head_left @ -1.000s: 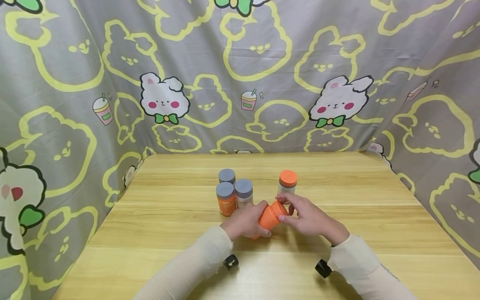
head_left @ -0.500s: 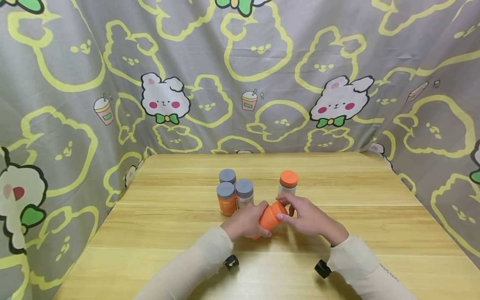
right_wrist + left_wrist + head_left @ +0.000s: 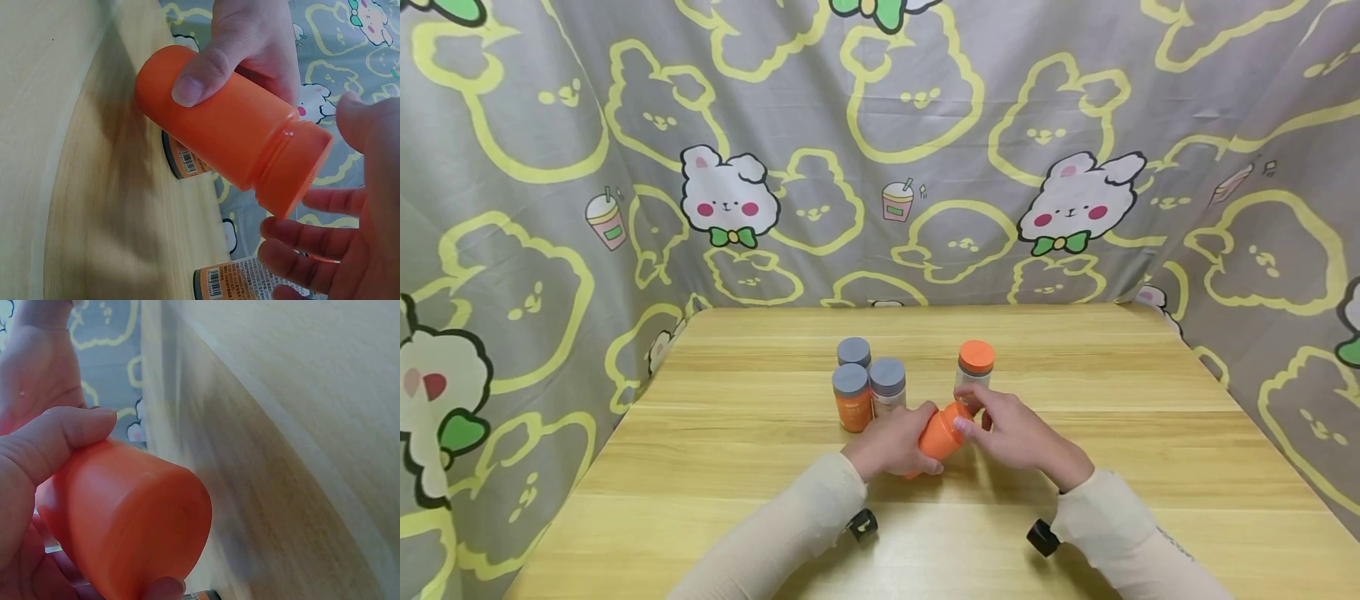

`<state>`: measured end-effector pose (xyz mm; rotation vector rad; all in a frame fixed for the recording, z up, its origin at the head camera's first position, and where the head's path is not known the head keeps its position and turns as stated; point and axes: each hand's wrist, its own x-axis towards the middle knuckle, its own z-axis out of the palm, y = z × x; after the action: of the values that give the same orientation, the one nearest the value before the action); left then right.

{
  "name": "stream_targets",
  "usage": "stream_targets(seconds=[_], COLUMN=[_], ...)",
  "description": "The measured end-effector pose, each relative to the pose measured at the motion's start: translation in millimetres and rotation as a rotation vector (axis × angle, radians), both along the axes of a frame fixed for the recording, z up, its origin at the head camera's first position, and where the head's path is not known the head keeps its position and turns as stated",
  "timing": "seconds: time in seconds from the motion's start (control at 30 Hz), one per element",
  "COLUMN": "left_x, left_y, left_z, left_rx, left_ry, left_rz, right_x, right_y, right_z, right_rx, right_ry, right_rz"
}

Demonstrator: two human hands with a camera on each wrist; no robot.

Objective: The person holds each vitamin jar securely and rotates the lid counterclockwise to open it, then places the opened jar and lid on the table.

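Orange from base to cap, the bottle [image 3: 231, 128] lies tilted in the left hand [image 3: 889, 442], above the wooden table [image 3: 1150, 417], its cap [image 3: 294, 170] pointing to about one o'clock, with the table's far edge as twelve. The left hand reaches in from about eight o'clock, thumb and fingers clamped round the body. The right hand [image 3: 1011, 429] is at three o'clock: in its wrist view the thumb stands apart from the cap and the fingers are spread, their tips close to the cap's lower edge, though whether they touch it I cannot tell. At ten o'clock from the bottle, three jars with grey lids stand upright and close together: an orange one [image 3: 853, 408], a pale one [image 3: 889, 401] and a partly hidden one [image 3: 853, 351]. An orange-lidded jar [image 3: 976, 365] stands at one o'clock. So far the bottle is in hand with its cap over the neck; whether that is screwed tight cannot be seen. I judge the work unfinished, since the bottle is neither standing nor released.
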<state>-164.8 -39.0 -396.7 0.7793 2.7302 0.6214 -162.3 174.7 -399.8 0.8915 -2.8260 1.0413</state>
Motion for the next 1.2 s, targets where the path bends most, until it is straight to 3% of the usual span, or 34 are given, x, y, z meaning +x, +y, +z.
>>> stream_targets(seconds=[0.63, 1.0, 1.2], left_x=[0.0, -0.2, -0.2], left_y=[-0.7, 0.8, 1.1], left_z=[-0.6, -1.1, -1.1], left_rx=[-0.023, -0.006, -0.004], left_ry=[0.0, 0.002, 0.007], left_rz=[0.01, 0.009, 0.002], right_x=[0.7, -0.2, -0.7], right_y=[2.3, 0.2, 0.9], right_z=[3.1, 1.1, 0.0], right_rx=[-0.004, 0.021, -0.002], right_ry=[-0.012, 0.003, 0.019], right_rz=[0.099, -0.039, -0.007])
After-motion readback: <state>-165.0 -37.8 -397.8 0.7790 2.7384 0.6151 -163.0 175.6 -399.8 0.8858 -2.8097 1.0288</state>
